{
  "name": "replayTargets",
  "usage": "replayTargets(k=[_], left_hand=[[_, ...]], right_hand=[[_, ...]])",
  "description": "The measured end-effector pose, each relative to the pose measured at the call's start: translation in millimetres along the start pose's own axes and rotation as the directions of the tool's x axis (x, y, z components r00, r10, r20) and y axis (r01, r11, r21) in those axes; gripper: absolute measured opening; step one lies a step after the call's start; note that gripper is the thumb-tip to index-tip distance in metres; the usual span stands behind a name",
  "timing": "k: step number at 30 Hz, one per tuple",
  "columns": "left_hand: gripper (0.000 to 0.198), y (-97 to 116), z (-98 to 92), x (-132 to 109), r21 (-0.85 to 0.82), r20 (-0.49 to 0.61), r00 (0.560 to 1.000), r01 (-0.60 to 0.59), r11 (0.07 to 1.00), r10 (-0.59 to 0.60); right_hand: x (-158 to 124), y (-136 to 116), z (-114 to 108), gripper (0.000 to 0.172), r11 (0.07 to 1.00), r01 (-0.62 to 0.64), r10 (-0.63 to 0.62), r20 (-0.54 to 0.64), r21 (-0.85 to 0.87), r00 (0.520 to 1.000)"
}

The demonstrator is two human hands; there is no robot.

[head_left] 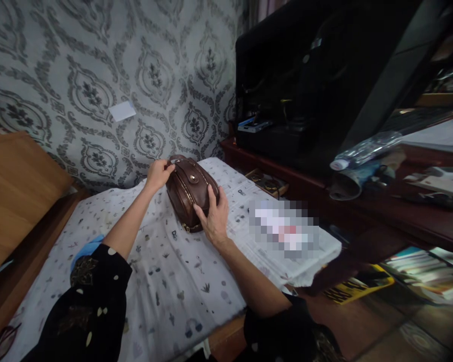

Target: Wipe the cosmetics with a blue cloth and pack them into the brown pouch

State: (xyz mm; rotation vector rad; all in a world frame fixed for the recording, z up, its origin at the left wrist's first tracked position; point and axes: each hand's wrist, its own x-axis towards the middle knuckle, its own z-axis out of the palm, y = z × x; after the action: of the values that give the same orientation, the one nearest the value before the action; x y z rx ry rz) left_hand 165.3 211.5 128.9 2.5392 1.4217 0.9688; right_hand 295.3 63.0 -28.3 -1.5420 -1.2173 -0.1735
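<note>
A brown leather bag (pixel 200 187) with gold zippers and a round clasp lies on a white cloth with small printed figures (pixel 173 281). At the bag's far left end my left hand (pixel 159 174) pinches its edge near the zipper, fingers closed. My right hand (pixel 216 216) rests against the near right side, thumb and fingers apart, touching the leather beside the zipper. The bag looks closed on top, though what my left fingertips hold is too small to make out fully.
Right of the bag is a blurred-out item (pixel 283 229). A dark television (pixel 305 85) stands behind on a red-brown cabinet, with a plastic bottle (pixel 366 151) near it. Wooden furniture (pixel 18 186) borders the left; patterned wallpaper rises behind.
</note>
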Motion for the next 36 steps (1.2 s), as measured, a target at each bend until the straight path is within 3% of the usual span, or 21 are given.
replayTargets(k=[5, 9, 12, 16, 20, 25, 36], left_hand=[[0.027, -3, -0.2, -7, -0.138, 0.064, 0.997, -0.036, 0.990, 0.045], [0.019, 19, -0.5, -9, -0.091, 0.042, 0.996, -0.079, 0.993, 0.083], [0.050, 51, 3.3, -17, -0.050, -0.001, 0.982, -0.191, 0.980, 0.191], [0.079, 78, 12.5, -36, 0.039, 0.114, 0.963, -0.252, 0.967, 0.246], [0.078, 72, 18.9, -49, 0.081, 0.177, 0.964, -0.218, 0.973, 0.201], [0.070, 61, 20.0, -53, 0.056, 0.172, 0.967, -0.199, 0.978, 0.187], [0.069, 63, 20.5, -54, 0.085, 0.172, 0.968, -0.198, 0.977, 0.181]], right_hand=[[0, -2, -1, 0.068, 1.000, -0.006, 0.006, -0.004, 0.014, 1.000], [1, -3, -4, 0.066, 1.000, 0.007, -0.007, -0.006, 0.027, 1.000], [1, -2, -6, 0.065, 0.999, 0.024, -0.024, -0.005, 0.034, 1.000], [2, 0, -8, 0.065, 0.997, 0.051, -0.050, -0.009, 0.050, 0.999], [1, -2, -9, 0.071, 0.998, 0.027, -0.028, 0.018, 0.053, 0.999], [2, -2, -8, 0.075, 0.997, 0.006, -0.007, 0.013, 0.077, 1.000], [5, -1, -10, 0.070, 0.990, -0.005, 0.005, 0.001, 0.139, 1.000]])
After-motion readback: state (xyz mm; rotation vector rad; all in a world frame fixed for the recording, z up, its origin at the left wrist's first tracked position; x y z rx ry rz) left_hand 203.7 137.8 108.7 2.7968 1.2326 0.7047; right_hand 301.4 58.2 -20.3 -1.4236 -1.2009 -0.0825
